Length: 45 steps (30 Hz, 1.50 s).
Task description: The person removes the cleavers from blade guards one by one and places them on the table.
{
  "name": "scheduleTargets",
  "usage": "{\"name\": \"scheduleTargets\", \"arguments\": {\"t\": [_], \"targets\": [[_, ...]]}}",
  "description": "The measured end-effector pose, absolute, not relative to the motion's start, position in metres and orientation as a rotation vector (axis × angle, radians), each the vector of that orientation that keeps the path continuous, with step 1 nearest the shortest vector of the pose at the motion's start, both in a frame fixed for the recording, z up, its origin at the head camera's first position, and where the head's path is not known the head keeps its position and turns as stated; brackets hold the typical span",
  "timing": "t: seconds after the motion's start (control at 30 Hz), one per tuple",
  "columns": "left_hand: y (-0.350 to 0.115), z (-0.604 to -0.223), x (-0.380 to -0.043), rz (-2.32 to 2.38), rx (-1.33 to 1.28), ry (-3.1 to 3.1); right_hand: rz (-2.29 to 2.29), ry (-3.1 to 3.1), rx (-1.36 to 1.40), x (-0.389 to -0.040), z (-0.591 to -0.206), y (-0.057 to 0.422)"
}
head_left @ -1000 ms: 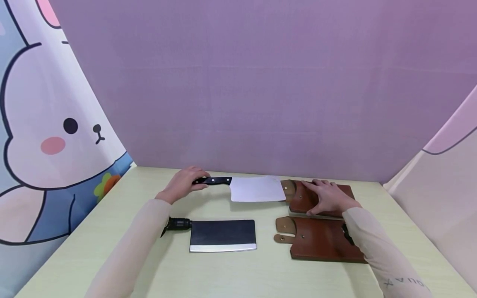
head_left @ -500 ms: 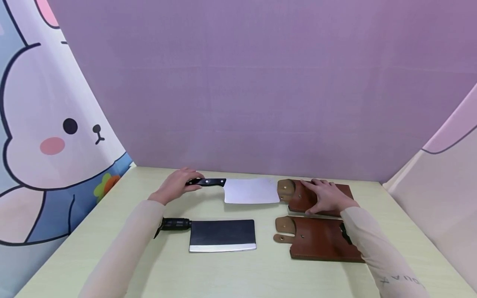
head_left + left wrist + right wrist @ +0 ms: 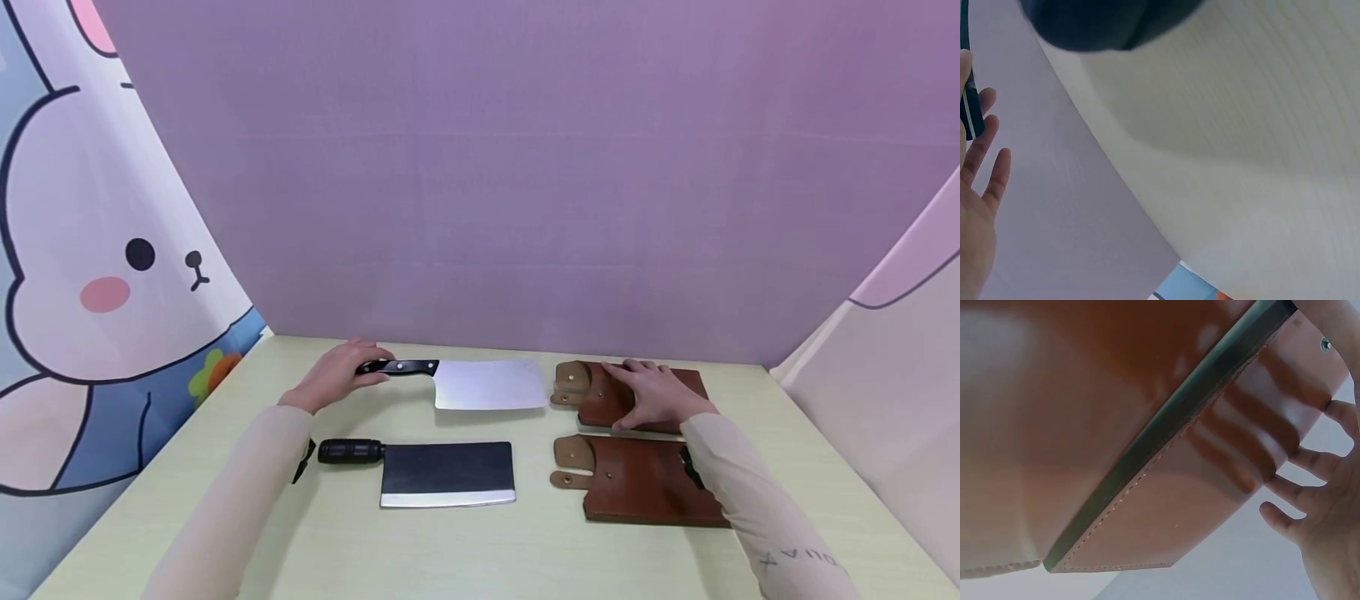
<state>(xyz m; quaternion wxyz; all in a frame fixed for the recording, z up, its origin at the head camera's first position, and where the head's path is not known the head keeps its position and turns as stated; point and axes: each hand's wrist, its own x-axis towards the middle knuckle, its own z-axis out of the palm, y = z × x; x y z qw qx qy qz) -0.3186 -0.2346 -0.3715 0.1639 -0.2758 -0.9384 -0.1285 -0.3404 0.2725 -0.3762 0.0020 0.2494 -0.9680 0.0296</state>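
Note:
My left hand (image 3: pixel 335 375) holds a cleaver with a silver blade (image 3: pixel 491 385) by its black riveted handle (image 3: pixel 408 367). The blade points right and stands slightly above the table, its end just short of a brown leather sheath (image 3: pixel 693 385). Across that sheath lies my right hand (image 3: pixel 654 393), thumb at the near edge and fingers at the far edge. In the right wrist view the fingertips meet the far edge of the sheath (image 3: pixel 1147 531). Only part of the left hand (image 3: pixel 975 219) and handle (image 3: pixel 971 106) shows in the left wrist view.
A second cleaver (image 3: pixel 448 475), with a dark blade and black handle, lies nearer on the pale table (image 3: pixel 480 558). To its right is another brown leather sheath (image 3: pixel 645 483), partly under the right forearm. A purple backdrop (image 3: pixel 480 208) rises behind.
The left hand has drawn the silver cleaver to the left, so its blade end no longer overlaps the far sheath's flap. The right hand stays on that sheath, nearly still.

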Motion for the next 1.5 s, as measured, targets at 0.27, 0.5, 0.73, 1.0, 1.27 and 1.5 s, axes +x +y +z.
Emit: {"name": "scheduleTargets", "arguments": {"t": [0.27, 0.5, 0.73, 1.0, 1.27, 1.5], "targets": [[-0.245, -0.373, -0.315, -0.35, -0.769, -2.691, 0.086, -3.042, 0.78, -0.34, -0.373, 0.27], [-0.251, -0.374, -0.311, -0.361, -0.756, -2.704, 0.085, -3.037, 0.79, -0.341, -0.372, 0.268], [-0.257, -0.378, -0.309, -0.354, -0.739, -2.729, 0.064, -3.033, 0.792, -0.342, -0.374, 0.265], [-0.261, -0.382, -0.309, -0.346, -0.708, -2.756, 0.061, -3.036, 0.8, -0.342, -0.375, 0.259], [-0.263, -0.384, -0.307, -0.326, -0.682, -2.782, 0.036, -3.038, 0.807, -0.343, -0.377, 0.258], [-0.263, -0.386, -0.306, -0.308, -0.666, -2.795, 0.027, -3.042, 0.802, -0.344, -0.38, 0.257]]}}
